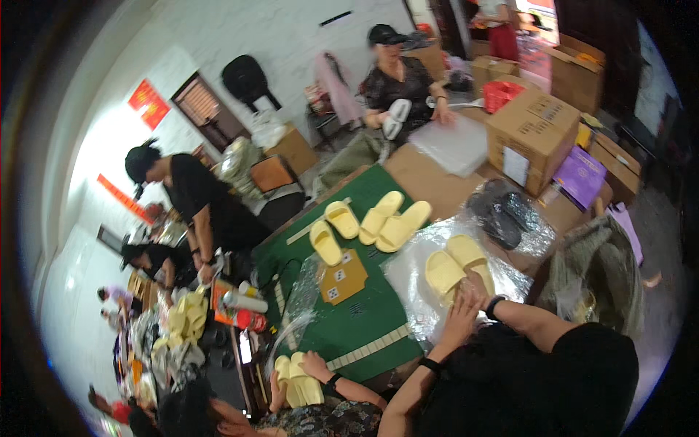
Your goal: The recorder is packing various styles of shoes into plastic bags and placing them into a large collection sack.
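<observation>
A pair of pale yellow slippers [445, 271] lies on a stack of clear plastic bags [408, 280], toes pointing away from me. At the heel ends my left hand [459, 315] and my right hand [476, 290] are close together, overlapping in this view. The fingers of both curl against the heels, though the exact grip is partly hidden. Beyond these, dark slippers [502, 215] lie in clear plastic wrapping. Two more yellow pairs stand on the green mat [378, 306], one near its far edge [397, 222] and another to its left [333, 229].
A co-worker's hands at my left hold yellow slippers [297, 382]. Brown cardboard [346, 280] lies on the mat. A large carton [531, 135] and a purple package [580, 175] stand far right. Another person across the table holds a white shoe [396, 119]. A woven sack [593, 269] stands right.
</observation>
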Demonstrator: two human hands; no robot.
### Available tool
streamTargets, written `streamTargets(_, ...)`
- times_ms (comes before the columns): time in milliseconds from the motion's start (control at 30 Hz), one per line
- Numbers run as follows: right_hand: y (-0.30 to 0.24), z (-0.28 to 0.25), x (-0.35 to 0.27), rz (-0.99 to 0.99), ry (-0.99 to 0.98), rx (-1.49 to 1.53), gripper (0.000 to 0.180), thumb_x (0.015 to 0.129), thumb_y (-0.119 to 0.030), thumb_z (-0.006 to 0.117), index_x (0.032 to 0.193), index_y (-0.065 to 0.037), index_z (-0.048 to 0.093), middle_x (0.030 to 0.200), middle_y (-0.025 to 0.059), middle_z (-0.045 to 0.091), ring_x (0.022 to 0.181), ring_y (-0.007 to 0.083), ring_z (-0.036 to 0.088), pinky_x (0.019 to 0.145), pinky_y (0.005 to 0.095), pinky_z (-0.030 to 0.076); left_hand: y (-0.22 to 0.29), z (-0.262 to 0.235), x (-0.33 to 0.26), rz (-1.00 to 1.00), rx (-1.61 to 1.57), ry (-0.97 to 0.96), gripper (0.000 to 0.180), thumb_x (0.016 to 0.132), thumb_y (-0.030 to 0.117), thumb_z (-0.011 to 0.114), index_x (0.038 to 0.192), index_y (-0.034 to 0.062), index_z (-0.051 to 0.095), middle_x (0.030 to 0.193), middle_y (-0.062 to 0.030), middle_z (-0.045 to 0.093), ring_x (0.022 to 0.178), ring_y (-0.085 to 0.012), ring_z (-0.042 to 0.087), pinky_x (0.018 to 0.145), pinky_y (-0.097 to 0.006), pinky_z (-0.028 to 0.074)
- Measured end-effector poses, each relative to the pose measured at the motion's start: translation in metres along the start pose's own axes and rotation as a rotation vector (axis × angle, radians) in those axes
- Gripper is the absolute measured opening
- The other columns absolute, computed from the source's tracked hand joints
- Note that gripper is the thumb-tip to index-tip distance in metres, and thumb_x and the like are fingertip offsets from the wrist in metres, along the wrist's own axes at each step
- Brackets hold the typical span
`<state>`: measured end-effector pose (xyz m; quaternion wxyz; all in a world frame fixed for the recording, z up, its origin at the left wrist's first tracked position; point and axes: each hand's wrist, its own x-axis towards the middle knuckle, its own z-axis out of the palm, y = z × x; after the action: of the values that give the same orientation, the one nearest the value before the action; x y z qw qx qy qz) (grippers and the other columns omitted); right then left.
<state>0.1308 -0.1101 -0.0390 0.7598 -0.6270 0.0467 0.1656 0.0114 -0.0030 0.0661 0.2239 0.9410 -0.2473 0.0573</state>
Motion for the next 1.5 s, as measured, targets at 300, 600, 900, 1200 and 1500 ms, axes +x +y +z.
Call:
streamTargets(300,-0.043,0.007,-0.029,-0.911,0.167,-1.054,0.017,0.064,-0.016,0.057,0.068,-0.001,0.055,0.091,0.0226,0.048,0.077,0.0364,0.048,0.071,0.0438,0.038,0.000,-0.013,0.008,0.042,-0.039,0.187,0.054,0.071,0.000,0.047,0.125,0.0019,0.040,0.118,-0.0193,0.048,0.103,-0.0346,0.049,0.083,-0.040,0.042)
streamTargets(600,-0.101,0.039,-0.013,-0.522,0.185,-1.179,0.029,0.063,-0.023,0.058,0.081,-0.001,0.055,0.093,0.0217,0.048,0.094,0.0392,0.044,0.078,0.0516,0.031,0.016,-0.043,0.014,0.171,-0.388,0.322,0.041,0.073,-0.007,0.048,0.112,0.0041,0.052,0.097,-0.0184,0.057,0.083,-0.0336,0.056,0.073,-0.038,0.045)
streamTargets(900,0.004,-0.008,-0.030,-0.421,-0.671,-1.216,0.033,0.075,-0.028,0.056,0.101,-0.007,0.057,0.086,0.0220,0.060,0.082,0.0324,0.058,0.070,0.0382,0.045,0.005,-0.026,-0.003,-0.137,-0.332,0.136,0.032,0.082,0.006,0.050,0.114,0.0093,0.053,0.085,-0.0173,0.056,0.076,-0.0340,0.055,0.064,-0.038,0.046)
streamTargets(1200,-0.066,-0.011,-0.117,-0.130,-0.563,-0.796,0.062,0.074,-0.035,0.064,0.122,-0.001,0.042,0.121,0.0190,0.048,0.112,0.0291,0.045,0.093,0.0363,0.035,0.004,-0.039,0.032,-0.228,-0.665,0.313,0.025,0.087,0.011,0.050,0.108,0.0010,0.058,0.064,-0.0124,0.057,0.052,-0.0174,0.052,0.051,-0.029,0.043)
streamTargets(1500,-0.171,0.020,-0.097,-0.482,0.230,-0.453,0.022,0.086,-0.021,0.051,0.084,-0.001,0.061,0.079,0.0115,0.062,0.075,0.0219,0.059,0.068,0.0321,0.044,0.011,-0.025,0.033,0.038,-0.370,0.630,0.062,0.082,0.013,0.054,0.130,-0.0030,0.019,0.133,-0.0276,0.015,0.124,-0.0392,0.019,0.101,-0.045,0.020)
